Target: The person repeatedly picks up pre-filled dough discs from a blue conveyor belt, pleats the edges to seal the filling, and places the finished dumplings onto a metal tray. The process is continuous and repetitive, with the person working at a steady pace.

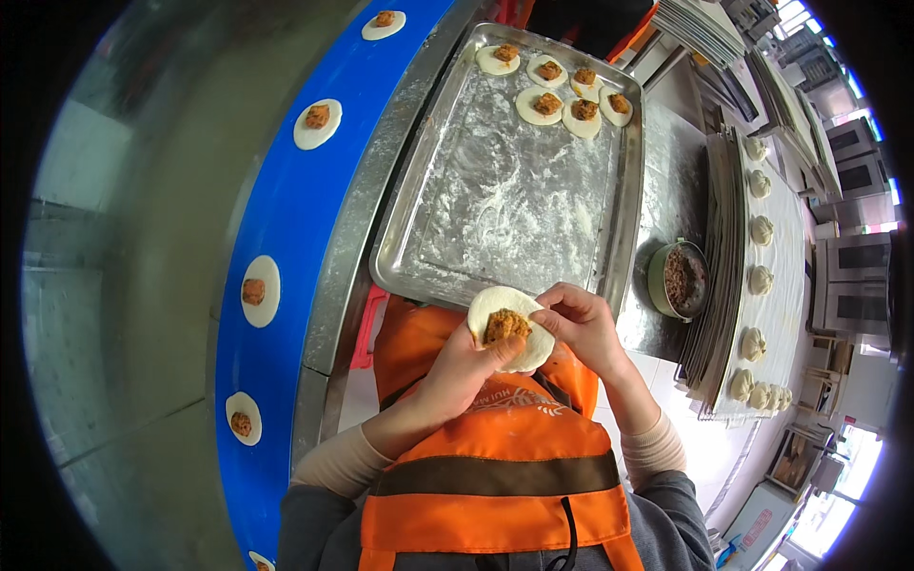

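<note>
A round dough wrapper (503, 300) with a lump of orange-brown filling (507, 325) on it rests in my left hand (468, 364), whose thumb presses against the filling. The thumb and fingertips of my right hand (582, 321) pinch the wrapper's right edge. The dough is still flat and unfolded. Just beyond my hands lies a floured metal tray (500, 193). At its far end sit several flat dough rounds, each topped with filling, such as one dough round (528, 113) near the middle of the group.
To the left, a blue conveyor belt (285, 214) carries spaced dough rounds with filling (260, 291). A green pot of dark filling (678, 280) stands right of the tray. Farther right, pleated buns (761, 230) sit on a stack of lined trays (778, 300). A person in dark clothing (589, 25) stands beyond the tray.
</note>
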### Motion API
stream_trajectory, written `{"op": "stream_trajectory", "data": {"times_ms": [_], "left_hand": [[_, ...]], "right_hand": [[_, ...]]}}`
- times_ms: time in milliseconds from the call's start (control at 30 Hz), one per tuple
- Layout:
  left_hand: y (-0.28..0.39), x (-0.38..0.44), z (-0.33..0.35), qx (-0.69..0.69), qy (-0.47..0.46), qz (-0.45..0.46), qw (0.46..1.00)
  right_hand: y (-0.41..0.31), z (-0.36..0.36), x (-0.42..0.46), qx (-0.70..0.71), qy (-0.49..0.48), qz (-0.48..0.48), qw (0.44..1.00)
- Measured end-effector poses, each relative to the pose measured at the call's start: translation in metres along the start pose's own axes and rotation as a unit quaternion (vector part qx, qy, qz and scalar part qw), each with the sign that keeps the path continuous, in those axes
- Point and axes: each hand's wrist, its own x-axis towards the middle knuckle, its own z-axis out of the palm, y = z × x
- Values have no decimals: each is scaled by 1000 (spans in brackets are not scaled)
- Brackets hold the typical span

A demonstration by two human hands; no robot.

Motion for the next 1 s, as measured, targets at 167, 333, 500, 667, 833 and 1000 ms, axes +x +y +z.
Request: {"op": "stream_trajectory", "data": {"times_ms": [167,333,500,667,833,1000], "left_hand": [[-20,6,-8,248,65,98,962],[-14,9,-2,97,153,25,983],[-25,13,-9,293,54,145,944],[-26,12,-11,206,35,97,973],[-31,9,-14,205,64,101,971],[-35,11,-16,162,108,48,980]], "right_hand": [[-1,7,-6,116,-2,78,990],[-12,8,-6,-257,45,-217,941],[-9,11,-7,-34,5,-21,999],[0,5,-8,-73,3,-33,997],[-8,0,-8,-236,-23,-114,965],[-12,1,-3,-355,-40,-308,882]]}}
